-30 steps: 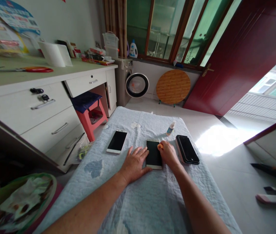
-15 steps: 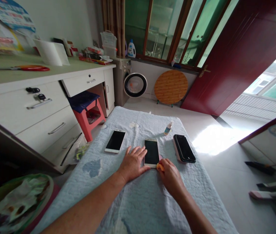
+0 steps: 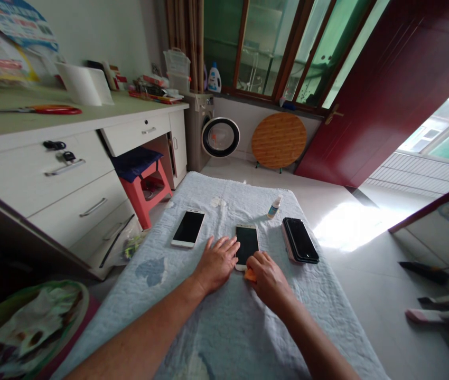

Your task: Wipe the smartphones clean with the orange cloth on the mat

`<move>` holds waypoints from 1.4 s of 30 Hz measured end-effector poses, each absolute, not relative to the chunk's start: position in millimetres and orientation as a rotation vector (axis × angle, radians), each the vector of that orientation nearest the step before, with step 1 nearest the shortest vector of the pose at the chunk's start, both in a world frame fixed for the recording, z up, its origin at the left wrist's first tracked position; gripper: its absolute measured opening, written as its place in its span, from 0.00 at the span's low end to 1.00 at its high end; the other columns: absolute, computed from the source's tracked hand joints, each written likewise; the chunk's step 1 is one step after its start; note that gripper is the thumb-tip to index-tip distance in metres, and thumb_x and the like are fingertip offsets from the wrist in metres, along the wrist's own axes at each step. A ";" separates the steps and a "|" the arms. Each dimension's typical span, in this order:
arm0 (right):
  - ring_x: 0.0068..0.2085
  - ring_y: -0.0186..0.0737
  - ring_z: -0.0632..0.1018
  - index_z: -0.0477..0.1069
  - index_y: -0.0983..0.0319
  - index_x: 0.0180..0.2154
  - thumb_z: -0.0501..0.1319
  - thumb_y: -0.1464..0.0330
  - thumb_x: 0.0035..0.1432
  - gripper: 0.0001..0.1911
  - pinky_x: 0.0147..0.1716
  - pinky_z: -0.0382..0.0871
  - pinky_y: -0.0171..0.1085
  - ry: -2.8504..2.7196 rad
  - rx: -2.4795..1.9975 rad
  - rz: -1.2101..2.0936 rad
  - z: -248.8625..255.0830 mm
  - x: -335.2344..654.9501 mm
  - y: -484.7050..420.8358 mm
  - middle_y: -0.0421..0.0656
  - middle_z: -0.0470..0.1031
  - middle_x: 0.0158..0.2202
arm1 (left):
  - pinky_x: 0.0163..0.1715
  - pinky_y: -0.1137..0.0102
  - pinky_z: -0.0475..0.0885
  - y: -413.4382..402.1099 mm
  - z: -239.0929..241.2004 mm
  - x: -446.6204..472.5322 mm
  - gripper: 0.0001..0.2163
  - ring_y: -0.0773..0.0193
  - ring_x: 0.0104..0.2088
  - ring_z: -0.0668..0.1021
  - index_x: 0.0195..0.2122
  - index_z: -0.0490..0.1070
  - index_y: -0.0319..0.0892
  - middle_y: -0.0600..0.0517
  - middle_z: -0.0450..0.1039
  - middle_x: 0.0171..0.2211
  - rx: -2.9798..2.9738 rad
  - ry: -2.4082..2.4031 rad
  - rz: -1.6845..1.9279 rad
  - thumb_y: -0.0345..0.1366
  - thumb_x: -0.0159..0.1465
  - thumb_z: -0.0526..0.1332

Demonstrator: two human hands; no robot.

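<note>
A white smartphone (image 3: 247,244) with a dark screen lies face up on the cloth-covered table (image 3: 161,311). Against its left edge rests my left hand (image 3: 217,264), fingers stretched out and spread, holding nothing. My right hand (image 3: 266,273) is closed on a small orange cloth (image 3: 250,274) at the phone's lower right corner, covering that corner. Farther left lies a second white smartphone (image 3: 188,228). To the right sits a black smartphone (image 3: 302,240) on top of something pinkish. A small spray bottle (image 3: 274,207) stands upright behind them.
A drawer desk (image 3: 69,184) runs along the left, with scissors (image 3: 56,110) and a paper roll (image 3: 84,84) on it. A red stool (image 3: 145,195) is beside it. At lower left stands a waste bin (image 3: 85,311). A red door (image 3: 351,89) is at right.
My right hand has slid left with the orange cloth along the phone's bottom edge, and now covers its lower right corner. My left hand stays by the phone.
</note>
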State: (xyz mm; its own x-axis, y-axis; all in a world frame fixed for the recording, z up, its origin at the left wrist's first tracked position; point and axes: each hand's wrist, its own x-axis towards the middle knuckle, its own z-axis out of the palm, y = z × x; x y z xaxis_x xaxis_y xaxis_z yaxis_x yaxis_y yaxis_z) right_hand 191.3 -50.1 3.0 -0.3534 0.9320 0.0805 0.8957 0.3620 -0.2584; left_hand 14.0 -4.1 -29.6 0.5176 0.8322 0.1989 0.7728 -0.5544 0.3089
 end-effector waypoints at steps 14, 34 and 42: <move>0.40 0.40 0.69 0.69 0.60 0.34 0.59 0.75 0.56 0.05 0.40 0.60 0.35 -2.423 -1.677 0.226 3.6 190.1 -51.6 0.43 0.70 0.37 | 0.60 0.48 0.52 -1.6 -31.3 11.1 0.19 0.53 0.61 0.63 0.59 0.62 0.50 0.51 0.60 0.63 2.573 1.342 0.473 0.39 0.68 0.52; 0.38 0.37 0.69 0.74 0.62 0.35 0.55 0.74 0.59 0.09 0.43 0.61 0.34 -2.269 -1.621 0.337 -1.0 213.5 11.1 0.42 0.69 0.35 | 0.61 0.50 0.49 -13.0 -13.4 15.6 0.11 0.54 0.56 0.68 0.49 0.72 0.50 0.51 0.69 0.55 2.676 1.091 0.569 0.38 0.66 0.57; 0.41 0.39 0.70 0.76 0.64 0.38 0.54 0.73 0.60 0.11 0.45 0.58 0.34 -2.276 -1.788 0.194 -2.9 203.5 73.8 0.46 0.71 0.37 | 0.44 0.62 0.68 -21.3 -8.5 21.8 0.12 0.58 0.44 0.73 0.48 0.72 0.45 0.50 0.74 0.50 2.745 1.027 0.470 0.33 0.69 0.51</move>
